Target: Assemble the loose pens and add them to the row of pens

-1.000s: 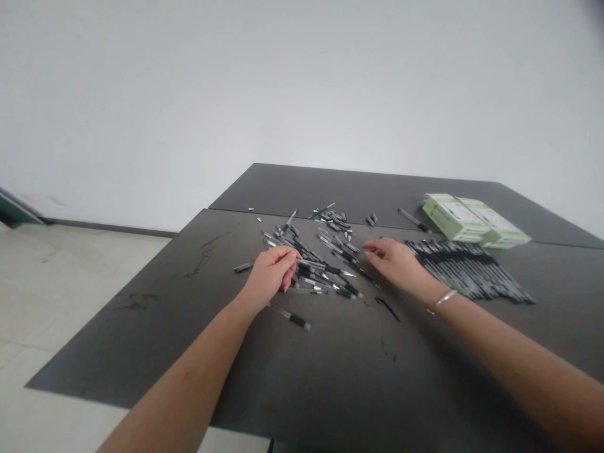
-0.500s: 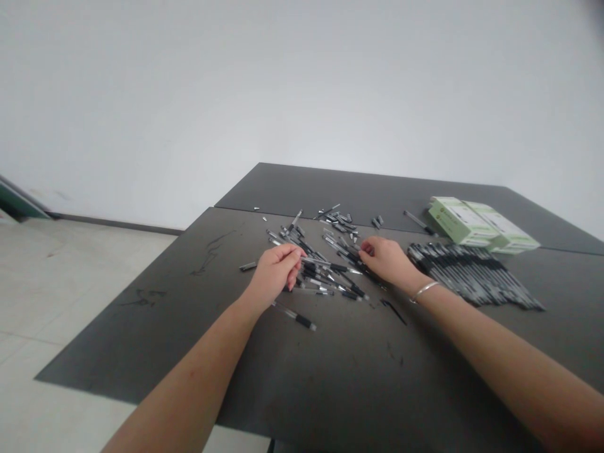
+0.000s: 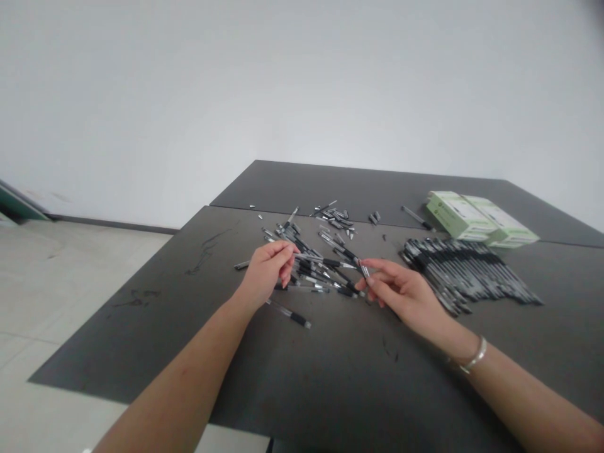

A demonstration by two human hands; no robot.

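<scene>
My left hand (image 3: 268, 270) is closed in a pinch on the rear of a pen (image 3: 325, 260). That pen has a clear barrel and a black grip, and its bare tip points right. Close by the tip, my right hand (image 3: 401, 289) pinches a slim dark pen part (image 3: 364, 270) with light streaks between thumb and fingers; its exact kind is hard to make out. Under and around both hands spreads a loose heap of uncapped pens (image 3: 311, 277). One pen (image 3: 289, 313) lies apart, nearer to me.
Small dark caps (image 3: 337, 219) and little tips lie behind the heap. To the right is a row of capped pens (image 3: 472, 270), with two green-and-white boxes (image 3: 481, 219) behind it. A single pen (image 3: 418, 218) rests left of the boxes on the dark table (image 3: 330, 377).
My right hand has moved back toward me and slightly right, and a slim dark pen part now shows in its fingers. My left hand still holds its pen, slightly further left.
</scene>
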